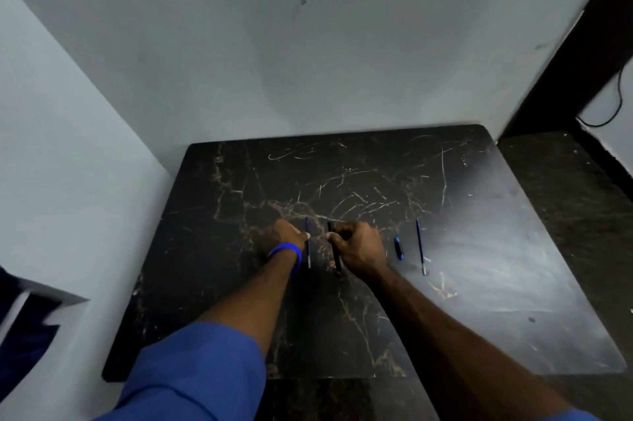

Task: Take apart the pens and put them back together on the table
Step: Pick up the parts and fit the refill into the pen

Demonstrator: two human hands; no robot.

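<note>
Left hand [286,238]: fingertips closed on thin blue pen part [308,242], lying on table [479,249]. Right hand [359,249]: fisted round black pen barrel [334,249], its end resting on tabletop. Further right, lying apart: blue cap [399,248], slim blue refill [420,246]. Risk: loose round parts could roll off edge if knocked; dark barrel was hard to spot on dark marble.
</note>
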